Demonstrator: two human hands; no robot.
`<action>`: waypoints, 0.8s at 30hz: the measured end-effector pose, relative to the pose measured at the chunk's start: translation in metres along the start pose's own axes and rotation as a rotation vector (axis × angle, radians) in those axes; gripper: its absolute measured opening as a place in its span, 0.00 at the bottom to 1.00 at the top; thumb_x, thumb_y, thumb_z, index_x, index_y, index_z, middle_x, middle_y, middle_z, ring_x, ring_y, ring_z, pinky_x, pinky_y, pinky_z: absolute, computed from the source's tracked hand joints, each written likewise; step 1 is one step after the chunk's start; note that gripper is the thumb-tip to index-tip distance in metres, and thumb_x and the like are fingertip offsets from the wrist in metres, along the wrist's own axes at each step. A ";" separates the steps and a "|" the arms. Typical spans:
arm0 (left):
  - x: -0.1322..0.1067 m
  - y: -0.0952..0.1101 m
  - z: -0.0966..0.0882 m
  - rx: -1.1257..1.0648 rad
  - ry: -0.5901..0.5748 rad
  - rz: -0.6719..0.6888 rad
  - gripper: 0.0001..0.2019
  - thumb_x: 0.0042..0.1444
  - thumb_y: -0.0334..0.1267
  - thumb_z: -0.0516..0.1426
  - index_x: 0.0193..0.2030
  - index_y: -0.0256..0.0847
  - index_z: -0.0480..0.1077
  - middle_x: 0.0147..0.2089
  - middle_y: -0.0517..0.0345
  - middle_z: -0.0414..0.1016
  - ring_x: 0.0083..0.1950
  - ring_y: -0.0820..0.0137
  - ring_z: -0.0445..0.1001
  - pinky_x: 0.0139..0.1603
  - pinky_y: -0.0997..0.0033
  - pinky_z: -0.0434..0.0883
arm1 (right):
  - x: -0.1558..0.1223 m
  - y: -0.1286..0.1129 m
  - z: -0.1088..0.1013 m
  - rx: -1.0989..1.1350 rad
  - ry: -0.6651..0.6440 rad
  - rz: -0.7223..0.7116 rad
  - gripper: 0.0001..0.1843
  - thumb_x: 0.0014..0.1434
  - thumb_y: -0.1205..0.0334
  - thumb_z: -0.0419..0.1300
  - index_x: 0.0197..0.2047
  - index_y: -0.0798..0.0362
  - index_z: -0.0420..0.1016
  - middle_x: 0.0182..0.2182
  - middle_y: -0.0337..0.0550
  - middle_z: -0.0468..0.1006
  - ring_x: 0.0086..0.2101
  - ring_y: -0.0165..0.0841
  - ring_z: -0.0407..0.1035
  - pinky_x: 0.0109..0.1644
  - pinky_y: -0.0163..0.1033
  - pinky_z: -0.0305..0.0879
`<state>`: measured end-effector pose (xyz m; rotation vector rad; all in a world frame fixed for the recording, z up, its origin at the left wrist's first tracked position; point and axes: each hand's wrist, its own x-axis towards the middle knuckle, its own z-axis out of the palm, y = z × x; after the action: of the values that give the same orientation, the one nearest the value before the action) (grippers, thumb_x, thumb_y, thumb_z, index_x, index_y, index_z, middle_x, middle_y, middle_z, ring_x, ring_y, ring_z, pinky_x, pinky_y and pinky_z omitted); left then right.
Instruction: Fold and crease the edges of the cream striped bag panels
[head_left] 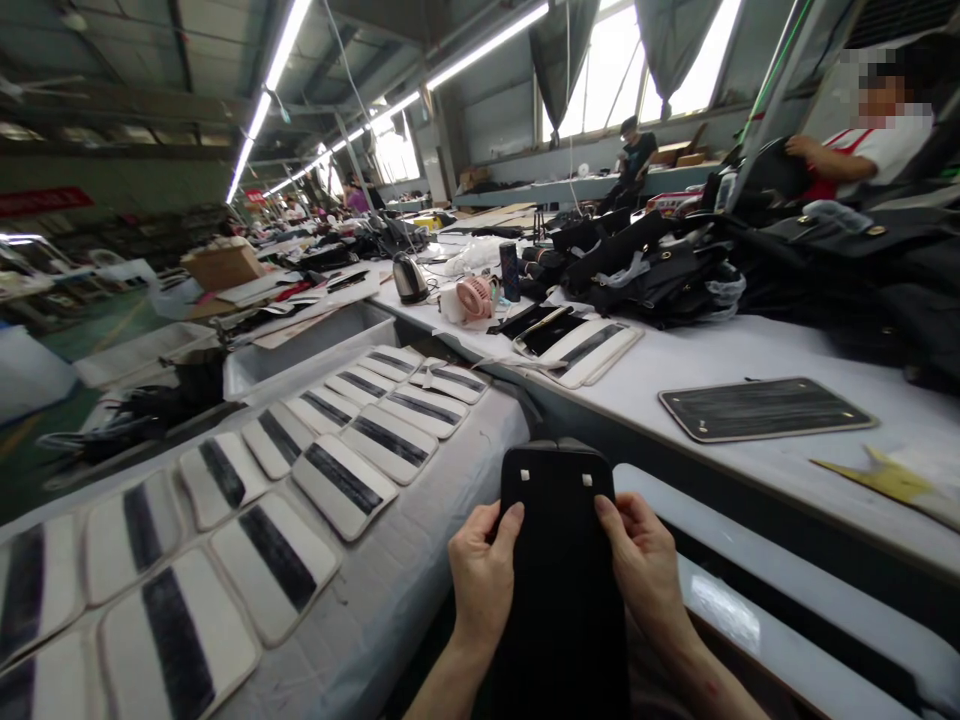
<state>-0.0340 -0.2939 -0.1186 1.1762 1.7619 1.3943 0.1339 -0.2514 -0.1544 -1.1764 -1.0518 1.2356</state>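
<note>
A long black panel [559, 590] with rounded corners and two small white tabs near its top edge is held upright before me. My left hand [484, 570] grips its left edge, thumb on the face. On the opposite edge, my right hand [641, 550] pinches it the same way. The panel's lower end runs out of view at the bottom. To the left, several white panels [349, 482], each with a black stripe, lie in rows on a covered table [420, 560].
On the white table [750, 350] at right lie a dark rectangular panel [765, 408], stacked striped panels [592, 350] and heaped black bags [645, 265]. A kettle [409, 278] and pink fan [476, 298] stand farther back. A person [862, 160] works at far right.
</note>
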 end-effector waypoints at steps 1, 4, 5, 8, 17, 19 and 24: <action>0.000 0.000 0.000 -0.006 0.000 -0.003 0.17 0.60 0.53 0.57 0.39 0.41 0.77 0.33 0.57 0.77 0.36 0.65 0.73 0.39 0.71 0.69 | 0.000 0.000 0.000 -0.004 -0.004 0.001 0.20 0.57 0.42 0.62 0.33 0.51 0.68 0.24 0.38 0.72 0.23 0.31 0.63 0.25 0.34 0.59; 0.000 -0.001 0.001 -0.044 -0.023 -0.032 0.18 0.60 0.53 0.57 0.39 0.40 0.77 0.32 0.57 0.76 0.35 0.65 0.73 0.38 0.71 0.69 | 0.001 0.000 0.000 0.001 -0.016 0.000 0.19 0.58 0.42 0.62 0.33 0.50 0.67 0.23 0.37 0.71 0.23 0.31 0.63 0.25 0.34 0.58; 0.000 -0.002 0.001 -0.057 -0.036 -0.045 0.18 0.59 0.53 0.57 0.39 0.40 0.77 0.33 0.56 0.77 0.36 0.65 0.73 0.38 0.71 0.69 | 0.001 -0.001 0.001 0.010 -0.018 0.001 0.19 0.58 0.42 0.62 0.34 0.50 0.67 0.23 0.37 0.71 0.24 0.31 0.63 0.25 0.34 0.58; 0.000 -0.006 0.001 -0.071 -0.058 -0.082 0.18 0.59 0.54 0.57 0.40 0.40 0.77 0.33 0.56 0.78 0.36 0.65 0.74 0.38 0.71 0.70 | -0.001 -0.002 0.003 0.048 -0.021 -0.002 0.19 0.58 0.43 0.62 0.34 0.50 0.66 0.23 0.37 0.72 0.24 0.32 0.64 0.26 0.35 0.59; -0.002 -0.007 -0.002 -0.067 -0.095 -0.122 0.22 0.53 0.57 0.61 0.40 0.39 0.79 0.28 0.56 0.77 0.30 0.65 0.74 0.30 0.72 0.70 | -0.011 -0.012 0.007 0.010 -0.028 -0.066 0.16 0.62 0.45 0.59 0.38 0.50 0.65 0.30 0.39 0.76 0.30 0.34 0.70 0.33 0.36 0.65; -0.003 -0.008 -0.003 -0.063 -0.099 -0.127 0.23 0.52 0.57 0.61 0.43 0.38 0.79 0.29 0.55 0.78 0.31 0.63 0.74 0.31 0.71 0.71 | -0.017 -0.015 0.007 -0.057 -0.005 -0.100 0.14 0.63 0.48 0.59 0.40 0.50 0.66 0.33 0.40 0.77 0.33 0.35 0.72 0.36 0.37 0.66; -0.005 -0.015 -0.004 -0.058 -0.072 -0.158 0.26 0.53 0.57 0.61 0.49 0.38 0.77 0.37 0.52 0.81 0.37 0.61 0.78 0.37 0.69 0.74 | -0.027 -0.019 0.011 -0.128 0.016 -0.141 0.11 0.63 0.52 0.60 0.43 0.50 0.65 0.37 0.42 0.78 0.39 0.38 0.73 0.41 0.39 0.67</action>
<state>-0.0394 -0.3015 -0.1321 1.0211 1.7135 1.2855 0.1235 -0.2768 -0.1336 -1.1855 -1.1959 1.0603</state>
